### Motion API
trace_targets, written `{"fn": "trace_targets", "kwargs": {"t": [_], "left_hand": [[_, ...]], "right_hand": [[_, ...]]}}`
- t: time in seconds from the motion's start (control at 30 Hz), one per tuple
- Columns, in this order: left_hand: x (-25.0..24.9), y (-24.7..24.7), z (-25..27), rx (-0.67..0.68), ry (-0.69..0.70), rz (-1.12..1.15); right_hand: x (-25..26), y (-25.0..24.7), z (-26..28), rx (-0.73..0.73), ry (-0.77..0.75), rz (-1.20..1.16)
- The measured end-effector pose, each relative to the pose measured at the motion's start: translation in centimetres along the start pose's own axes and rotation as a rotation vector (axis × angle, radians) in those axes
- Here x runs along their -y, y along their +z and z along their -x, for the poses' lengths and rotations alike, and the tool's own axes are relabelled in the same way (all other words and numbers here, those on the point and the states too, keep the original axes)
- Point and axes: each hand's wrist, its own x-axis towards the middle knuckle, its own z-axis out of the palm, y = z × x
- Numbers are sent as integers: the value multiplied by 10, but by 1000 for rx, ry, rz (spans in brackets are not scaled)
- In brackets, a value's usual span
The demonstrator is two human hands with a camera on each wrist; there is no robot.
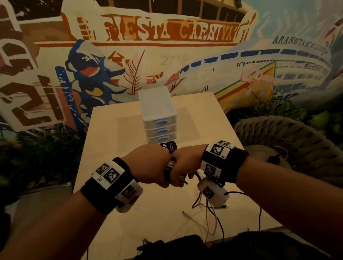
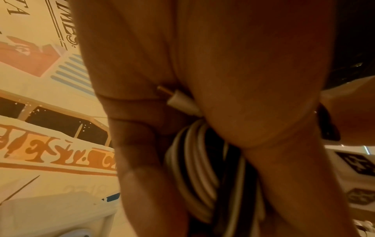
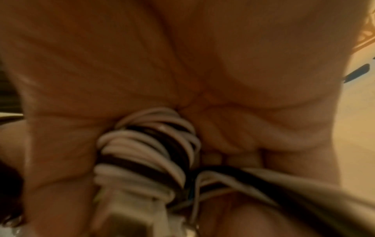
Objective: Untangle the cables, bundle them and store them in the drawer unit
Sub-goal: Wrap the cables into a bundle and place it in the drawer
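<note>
1. Cable bundle (image 2: 199, 168): white and black cords wound into tight loops, held up above the bench (image 1: 107, 137) between both hands, in front of the drawer unit.
2. A white plug (image 2: 180, 101) with a thin metal pin pokes out at the top of the coil, wedged against the left palm.
3. Left hand (image 1: 148, 165): grip curled round the coil, fingers (image 2: 142, 160) wrapped along one side of it, thumb on the other.
4. Right hand (image 1: 186, 165): grip also closed on the same bundle; the right wrist view is blurred, but fingers press round the black-and-white windings (image 3: 146, 154). The two fists touch, knuckles together.
5. Loose cable tails (image 1: 210, 214), some pale and some dark, hang from the hands down to the bench and trail off its near edge. One pale end with a small connector (image 1: 184, 212) lies flat on the bench.
6. Drawer unit (image 1: 158, 114): white, three stacked drawers with blue oval pulls, all pushed in, standing upright at mid-bench just beyond the hands.
7. A dark purple label or card (image 1: 168, 147) lies at the foot of the unit, partly hidden by the hands.
8. Both wrists wear black bands carrying white marker blocks (image 1: 113, 173).
9. Behind the bench, a painted mural wall (image 1: 160, 34); to the right, a woven rope chair (image 1: 299, 138).
</note>
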Motion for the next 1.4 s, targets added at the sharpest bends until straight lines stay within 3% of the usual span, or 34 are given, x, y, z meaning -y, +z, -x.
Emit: {"fn": "trace_targets", "kwargs": {"t": [0.2,0.43,0.57,0.7,0.83,0.97,1.13,1.3,1.4], "left_hand": [[4,2,1,-105,-47,17],[6,-7,3,-173,-17,-11],[10,-6,1,-181,-7,-9],[17,1,2,-337,9,180],[30,5,9,-471,-29,454],[42,19,14,-492,-41,739],[23,25,7,-402,178,973],[10,-3,16,-299,406,1320],[10,-15,22,-334,443,1335]], "right_hand": [[-10,2,-6,-73,-39,-106],[-22,-5,0,46,-96,-261],[-23,-5,0,-3,-123,-264],[-27,-10,0,-46,-135,-267],[-29,-16,7,-23,-207,-416],[-28,-23,16,1,-307,-572],[-15,-17,12,65,-459,-734],[-3,-15,14,298,-601,-805],[1,-15,17,357,-615,-821]]}}
